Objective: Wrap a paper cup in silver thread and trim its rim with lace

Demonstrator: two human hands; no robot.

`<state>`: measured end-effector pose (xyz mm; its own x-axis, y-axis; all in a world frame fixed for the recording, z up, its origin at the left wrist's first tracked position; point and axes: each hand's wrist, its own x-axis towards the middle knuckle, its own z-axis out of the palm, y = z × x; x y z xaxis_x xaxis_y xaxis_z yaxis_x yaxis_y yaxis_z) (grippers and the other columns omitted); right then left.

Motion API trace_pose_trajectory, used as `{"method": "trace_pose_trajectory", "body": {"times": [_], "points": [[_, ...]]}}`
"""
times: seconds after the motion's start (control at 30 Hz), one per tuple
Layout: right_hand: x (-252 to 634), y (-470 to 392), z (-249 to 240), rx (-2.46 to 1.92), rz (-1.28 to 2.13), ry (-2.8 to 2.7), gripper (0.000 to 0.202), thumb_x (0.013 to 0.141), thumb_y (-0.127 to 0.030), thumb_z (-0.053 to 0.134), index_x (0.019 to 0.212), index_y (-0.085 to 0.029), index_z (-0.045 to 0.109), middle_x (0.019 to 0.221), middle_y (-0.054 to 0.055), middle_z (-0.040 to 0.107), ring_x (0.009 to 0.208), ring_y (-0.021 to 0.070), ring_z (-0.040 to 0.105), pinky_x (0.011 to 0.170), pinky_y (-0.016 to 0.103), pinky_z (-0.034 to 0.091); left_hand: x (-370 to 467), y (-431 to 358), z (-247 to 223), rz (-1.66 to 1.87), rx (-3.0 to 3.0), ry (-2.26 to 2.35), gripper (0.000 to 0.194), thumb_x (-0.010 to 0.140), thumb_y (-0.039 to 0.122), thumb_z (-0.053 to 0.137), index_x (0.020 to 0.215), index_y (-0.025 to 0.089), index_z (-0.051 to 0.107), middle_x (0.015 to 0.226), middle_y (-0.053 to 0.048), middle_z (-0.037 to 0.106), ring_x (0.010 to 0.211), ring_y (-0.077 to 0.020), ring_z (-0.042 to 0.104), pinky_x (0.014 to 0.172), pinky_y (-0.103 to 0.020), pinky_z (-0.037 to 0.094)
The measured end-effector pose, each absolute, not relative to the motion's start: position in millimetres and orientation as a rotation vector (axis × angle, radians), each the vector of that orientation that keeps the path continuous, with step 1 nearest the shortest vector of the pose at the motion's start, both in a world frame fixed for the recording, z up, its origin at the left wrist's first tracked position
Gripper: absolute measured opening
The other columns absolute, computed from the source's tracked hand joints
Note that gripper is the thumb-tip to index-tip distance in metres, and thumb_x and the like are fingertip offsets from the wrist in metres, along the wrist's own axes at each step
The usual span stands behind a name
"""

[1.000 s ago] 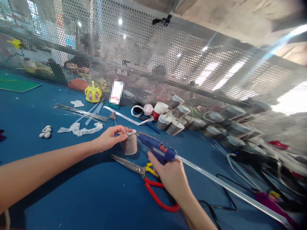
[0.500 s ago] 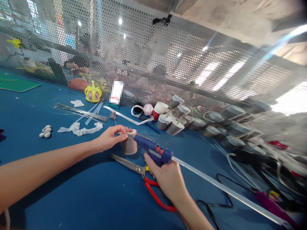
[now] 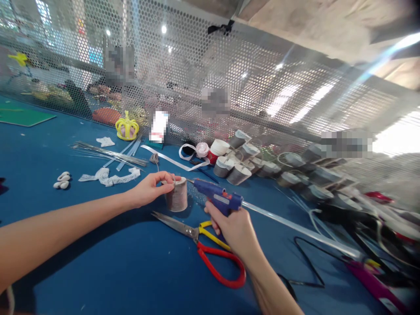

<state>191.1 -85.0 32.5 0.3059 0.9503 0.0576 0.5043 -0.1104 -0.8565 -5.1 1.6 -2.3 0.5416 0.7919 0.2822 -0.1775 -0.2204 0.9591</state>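
My left hand (image 3: pixel 156 188) pinches a thin grey cord (image 3: pixel 158 167) at the rim of a small grey cup (image 3: pixel 177 197) standing upright. The cord runs back to a small wound bundle (image 3: pixel 154 158) behind the hand. Closed around the handle of a blue glue gun (image 3: pixel 218 195) is my right hand (image 3: pixel 234 227). Its nozzle points left, just off the cup's right rim, and a long clear glue stick (image 3: pixel 295 225) sticks out of its back. Beneath the gun lie scissors (image 3: pixel 193 234) with one red and one yellow handle, partly apart.
Several grey cups (image 3: pixel 239 174) are heaped at the right, by a white ribbon roll (image 3: pixel 220 148). A yellow crown-shaped piece (image 3: pixel 127 127), metal wires (image 3: pixel 111 153) and white lace (image 3: pixel 113 177) lie back left. A perforated screen (image 3: pixel 183 78) stands behind the blue table (image 3: pixel 124 262).
My right hand has drawn the glue gun right, away from the cup's rim, uncovering more of the scissors' handles. My left hand and the cup have stayed in place.
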Motion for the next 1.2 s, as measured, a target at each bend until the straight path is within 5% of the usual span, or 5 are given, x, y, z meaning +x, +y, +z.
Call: {"method": "trace_pose_trajectory", "body": {"times": [0.4, 0.73, 0.87, 1.0, 1.2], "points": [[229, -47, 25, -1.641, 0.795, -1.081, 0.022, 0.058, -0.032, 0.069, 0.062, -0.013, 0.06, 0.054, 0.002, 0.062, 0.045, 0.0092, 0.053, 0.04, 0.018, 0.039, -10, 5, 4, 0.931, 1.751, 0.576, 0.01, 0.078, 0.021, 0.053, 0.071, 0.016, 0.048, 0.118, -0.015, 0.058, 0.12, -0.024, 0.045, 0.095, -0.039, 0.032], [242, -18, 4, -1.901, 0.522, -1.34, 0.037, 0.068, -0.04, 0.061, 0.042, -0.019, 0.046, 0.035, 0.0, 0.05, 0.033, 0.0125, 0.05, 0.037, 0.023, 0.039, -13, 2, 10, 0.904, 1.96, 0.566, 0.008, 0.079, 0.019, 0.051, 0.071, 0.017, 0.047, 0.115, -0.012, 0.059, 0.122, -0.0235, 0.042, 0.098, -0.043, 0.029], [230, -25, 20, -1.87, 0.248, -1.483, 0.038, 0.065, -0.031, 0.066, 0.038, -0.021, 0.042, 0.051, 0.005, 0.056, 0.062, 0.0194, 0.06, 0.053, 0.027, 0.044, -13, 0, 12, 0.904, 1.99, 0.561, 0.008, 0.079, 0.019, 0.051, 0.072, 0.018, 0.048, 0.112, -0.012, 0.059, 0.122, -0.024, 0.042, 0.097, -0.043, 0.03], [193, -32, 47, -1.688, 0.189, -1.725, 0.023, 0.075, -0.034, 0.055, 0.059, -0.019, 0.062, 0.081, 0.009, 0.063, 0.085, 0.0214, 0.058, 0.072, 0.03, 0.042, -13, -2, 14, 0.912, 1.987, 0.537, 0.01, 0.079, 0.021, 0.05, 0.071, 0.018, 0.047, 0.108, -0.011, 0.059, 0.124, -0.0251, 0.039, 0.095, -0.039, 0.033], [140, -25, 68, -1.529, 0.395, -1.98, 0.04, 0.076, -0.033, 0.053, 0.039, -0.017, 0.054, 0.045, -0.001, 0.048, 0.05, 0.0112, 0.045, 0.053, 0.025, 0.032, -10, 0, 9, 0.943, 2.005, 0.525, 0.012, 0.079, 0.026, 0.051, 0.072, 0.017, 0.049, 0.078, -0.003, 0.056, 0.079, -0.0162, 0.054, 0.074, -0.03, 0.043]]}}
